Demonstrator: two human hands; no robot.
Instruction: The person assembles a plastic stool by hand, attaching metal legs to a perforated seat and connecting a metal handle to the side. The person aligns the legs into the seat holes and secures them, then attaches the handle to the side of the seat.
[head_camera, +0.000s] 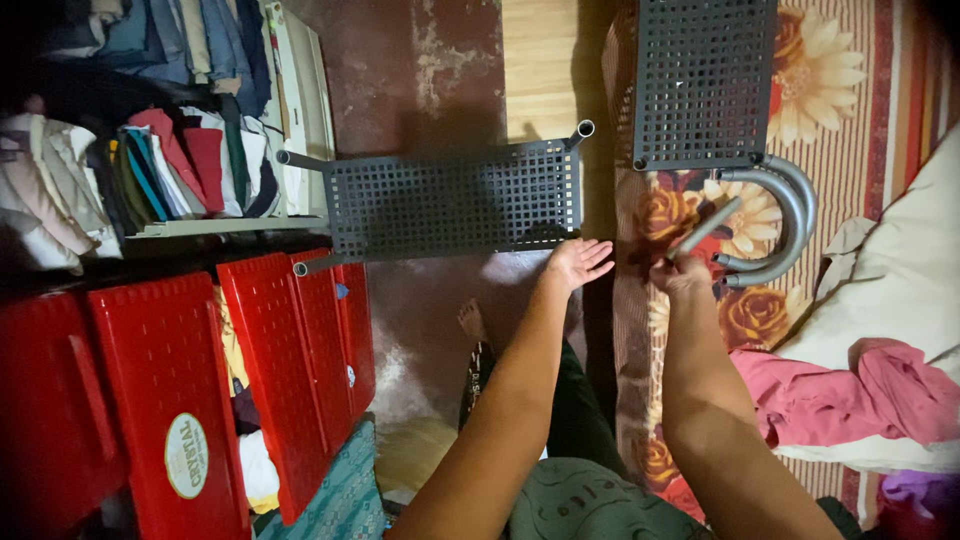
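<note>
My left hand (578, 262) is spread open at the lower right corner of a dark grey perforated shelf panel (455, 205), fingers just touching or beside its edge. The panel has grey tubes sticking out at its corners. My right hand (680, 272) is closed around a straight grey metal tube (706, 228) that angles up to the right. Beside it lie two curved U-shaped grey tubes (785, 215). A second perforated grey panel (703, 80) rests above them on a floral mat (650, 200).
Red plastic drawers (280, 370) stand open at the left, with folded clothes (170, 160) stacked on a shelf above. A white pillow (900, 270) and pink cloth (850, 395) lie at right. My bare foot (472, 320) rests on the reddish floor.
</note>
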